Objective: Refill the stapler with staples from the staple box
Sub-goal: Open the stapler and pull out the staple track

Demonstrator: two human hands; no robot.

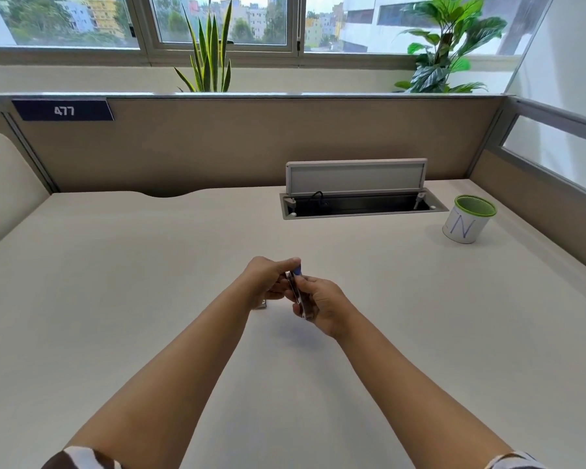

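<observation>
A small stapler (298,292) with a metal body and a blue end is held above the middle of the desk, tilted on its side. My right hand (322,306) grips its lower part. My left hand (268,280) pinches its upper end near the blue tip. A small pale object, perhaps the staple box (262,303), peeks out on the desk just under my left hand, mostly hidden. I cannot tell whether the stapler's magazine is open.
A white cup with a green rim (467,220) stands at the right back. An open cable hatch (359,198) with its lid raised sits in the desk behind my hands. Beige partition walls (217,147) close off the back and right.
</observation>
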